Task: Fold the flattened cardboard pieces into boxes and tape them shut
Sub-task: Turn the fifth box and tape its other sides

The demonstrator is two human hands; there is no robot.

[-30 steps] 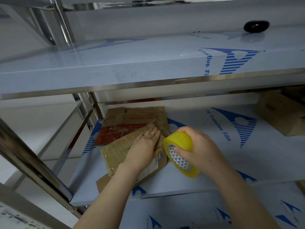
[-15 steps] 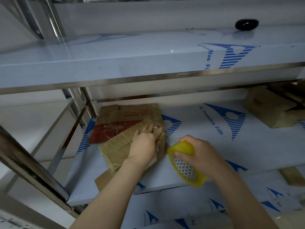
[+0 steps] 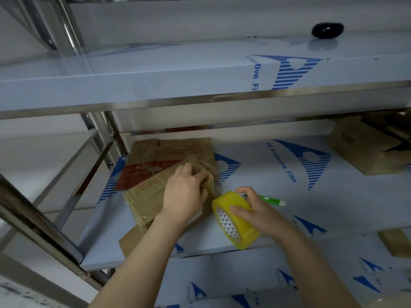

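From my head camera I look down at a steel shelf (image 3: 249, 178) covered in pale protective film with blue print. My left hand (image 3: 186, 192) lies on top of the flattened cardboard piece (image 3: 144, 198), with my fingers curled over its far right edge and gripping it. That piece is plain brown and creased, with strips of clear glossy tape along its flaps. It lies slanted near the front left of the shelf, and its near corner pokes past the shelf's front edge. It overlaps a second flattened cardboard (image 3: 164, 156) behind it, which is brown with a red printed band and faint red lettering and lies close to the shelf's left post. My right hand (image 3: 261, 213) holds the tape roll (image 3: 235, 223) just to the right of the cardboard, with my thumb on the near side and my fingers wrapped over the top. The roll is yellow and translucent, with a white core patterned in small dark triangles, and it is tilted at the shelf's front edge. A green pen (image 3: 272, 200) lies on the shelf just behind my right hand. At the far right of the shelf sits a folded brown box (image 3: 364, 150). On the upper shelf (image 3: 155, 70) rests a small black rounded object (image 3: 327, 30).
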